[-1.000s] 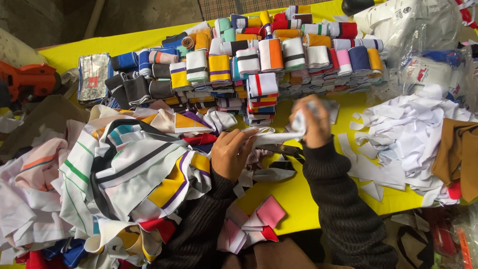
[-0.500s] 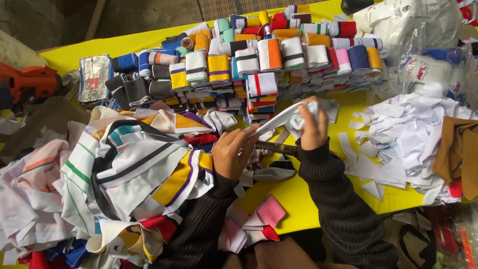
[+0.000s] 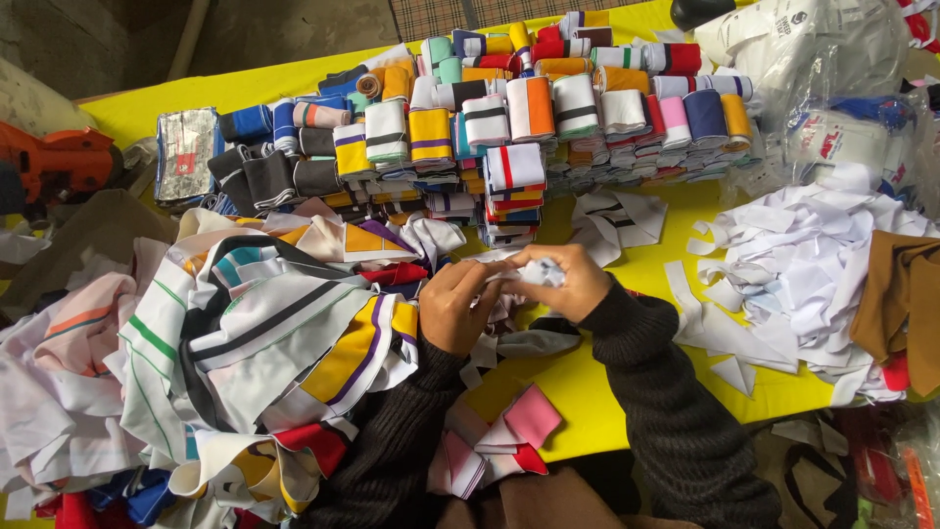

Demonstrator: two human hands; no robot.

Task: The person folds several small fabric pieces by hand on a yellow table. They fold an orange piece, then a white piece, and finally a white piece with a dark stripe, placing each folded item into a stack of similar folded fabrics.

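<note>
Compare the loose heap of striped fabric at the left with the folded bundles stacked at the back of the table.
The loose heap lies spread out, crumpled and overlapping; the folded bundles are rolled or folded tight and set in neat rows. The heap's pieces are long open strips; each bundle is a compact block. The heap lies beside the left hand; the bundles sit farther back, beyond both hands. Both are striped in mixed colours on the yellow table.

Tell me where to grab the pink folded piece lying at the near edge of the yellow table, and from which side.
Grip the pink folded piece by its upper right corner, coming from the right over the bare yellow table. That corner lies flat and free, while its lower left side is tucked among other scraps and close to the left sleeve, so a pinch there would probably catch neighbours.
</note>
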